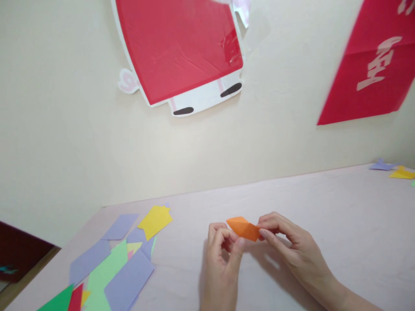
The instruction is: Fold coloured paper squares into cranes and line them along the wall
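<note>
The pale cloth-like surface (181, 259), faintly pinkish and slightly wrinkled, spreads from the bottom edge of the frame up past the middle, its left side slanting down to the lower left corner. Nearest at lower left, a dark green sheet (56, 299) lies against a red piece (75, 298). Beside them a light green sheet (108, 268) and a purple sheet (129, 278) overlap other loose papers, with a yellow piece (154, 221) at the upper end of the spread.

At bottom centre, the left hand (223, 257) has its thumb and curled fingers closed on the near edge of the folded orange paper (242, 226). The right hand (290, 244), reaching in from the lower right, pinches the paper's right end between thumb and fingertips. The paper is held just right of centre in the lower half; it is small, matte and bright orange, pointed at its left end, with creases dividing it into lighter and darker faces.

Farther off, at the right edge, lie a small purple shape (382, 166) and a yellow one (401, 172). Behind rises a cream wall (81, 129), bearing a red-and-white cutout (184, 47) at upper centre and a red hanging (369, 73) with pale markings at upper right.
</note>
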Available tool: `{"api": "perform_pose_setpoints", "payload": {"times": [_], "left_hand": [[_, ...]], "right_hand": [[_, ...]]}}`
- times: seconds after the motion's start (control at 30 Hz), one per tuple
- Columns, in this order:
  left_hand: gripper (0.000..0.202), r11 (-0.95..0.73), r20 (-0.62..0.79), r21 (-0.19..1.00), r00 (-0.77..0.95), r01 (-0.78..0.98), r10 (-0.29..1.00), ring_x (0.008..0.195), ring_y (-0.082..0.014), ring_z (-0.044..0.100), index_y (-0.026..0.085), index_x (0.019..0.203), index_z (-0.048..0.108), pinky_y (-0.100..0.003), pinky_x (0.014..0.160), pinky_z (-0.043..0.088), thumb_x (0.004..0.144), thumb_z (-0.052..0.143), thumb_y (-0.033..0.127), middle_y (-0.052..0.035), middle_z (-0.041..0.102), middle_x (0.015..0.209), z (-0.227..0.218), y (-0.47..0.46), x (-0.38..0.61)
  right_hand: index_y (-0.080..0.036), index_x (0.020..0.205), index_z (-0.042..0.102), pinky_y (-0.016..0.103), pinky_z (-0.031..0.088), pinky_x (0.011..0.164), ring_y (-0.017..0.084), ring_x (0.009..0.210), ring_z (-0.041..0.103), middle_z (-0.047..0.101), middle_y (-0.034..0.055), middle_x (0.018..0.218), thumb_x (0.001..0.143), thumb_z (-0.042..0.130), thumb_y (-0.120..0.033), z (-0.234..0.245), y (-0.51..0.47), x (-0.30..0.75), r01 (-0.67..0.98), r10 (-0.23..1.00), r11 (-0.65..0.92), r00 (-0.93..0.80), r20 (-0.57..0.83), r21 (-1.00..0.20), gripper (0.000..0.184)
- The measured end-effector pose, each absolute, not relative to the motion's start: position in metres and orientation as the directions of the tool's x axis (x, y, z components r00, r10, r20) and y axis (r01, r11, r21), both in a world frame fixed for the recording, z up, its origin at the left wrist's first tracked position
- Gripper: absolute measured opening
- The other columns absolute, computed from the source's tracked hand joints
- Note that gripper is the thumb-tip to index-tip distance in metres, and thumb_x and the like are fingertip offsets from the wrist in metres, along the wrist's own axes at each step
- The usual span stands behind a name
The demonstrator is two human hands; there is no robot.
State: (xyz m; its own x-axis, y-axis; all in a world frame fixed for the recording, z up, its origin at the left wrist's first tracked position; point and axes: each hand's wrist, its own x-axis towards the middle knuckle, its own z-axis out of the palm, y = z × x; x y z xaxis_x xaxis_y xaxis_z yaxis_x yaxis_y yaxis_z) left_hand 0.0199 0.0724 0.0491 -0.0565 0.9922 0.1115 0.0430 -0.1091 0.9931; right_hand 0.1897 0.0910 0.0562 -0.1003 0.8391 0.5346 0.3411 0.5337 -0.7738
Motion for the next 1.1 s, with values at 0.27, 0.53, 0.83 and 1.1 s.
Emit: {"api": "perform_pose_setpoints", "payload": {"times": [0.27, 0.53, 0.83, 1.1], "left_hand": [[0.036, -0.009, 0.005, 1.000, 0.188, 0.021, 0.982, 0.079, -0.0194, 0.060, 0.019, 0.104, 0.067, -0.027, 0.071, 0.047, 0.096, 0.049, 0.050, -0.0050, 0.067, 0.089, 0.045, 0.074, 0.023], [0.035, -0.090, 0.029, 0.972, 0.272, 0.216, 0.962, 0.066, -0.0175, 0.061, 0.022, 0.119, 0.066, -0.027, 0.064, 0.047, 0.101, 0.040, 0.038, -0.0021, 0.066, 0.075, 0.050, 0.079, 0.017], [0.029, -0.135, 0.065, 0.959, 0.269, 0.251, 0.961, 0.064, -0.0157, 0.052, 0.021, 0.099, 0.067, -0.025, 0.062, 0.040, 0.100, 0.042, 0.036, 0.0001, 0.058, 0.070, 0.049, 0.077, 0.016], [0.026, -0.167, 0.080, 0.948, 0.302, 0.272, 0.950, 0.069, -0.0171, 0.058, 0.021, 0.100, 0.067, -0.025, 0.066, 0.042, 0.100, 0.043, 0.032, -0.0030, 0.065, 0.081, 0.054, 0.073, 0.018]], "right_hand": [[-0.024, 0.098, 0.068, 0.027, 0.055, 0.076, 0.020, 0.089, 0.065, 0.066, 0.0063, 0.097, 0.090, 0.059, -0.020, 0.058, 0.082, 0.183, 0.405, 0.720, 0.688, -0.280, 0.635, -0.602, 0.013], [-0.030, 0.123, 0.062, 0.035, 0.052, 0.083, 0.024, 0.103, 0.052, 0.054, 0.0097, 0.116, 0.089, 0.053, -0.007, 0.051, 0.084, 0.190, 0.623, 0.588, 0.710, -0.270, 0.762, -0.327, 0.042], [-0.028, 0.103, 0.069, 0.044, 0.046, 0.093, 0.029, 0.118, 0.044, 0.052, 0.0082, 0.134, 0.089, 0.054, -0.013, 0.055, 0.082, 0.190, 0.661, 0.629, 0.685, -0.322, 0.707, -0.308, 0.025], [-0.024, 0.098, 0.064, 0.046, 0.044, 0.094, 0.031, 0.118, 0.042, 0.053, 0.0101, 0.129, 0.086, 0.063, -0.022, 0.053, 0.083, 0.189, 0.608, 0.704, 0.672, -0.348, 0.619, -0.423, 0.012]]}}
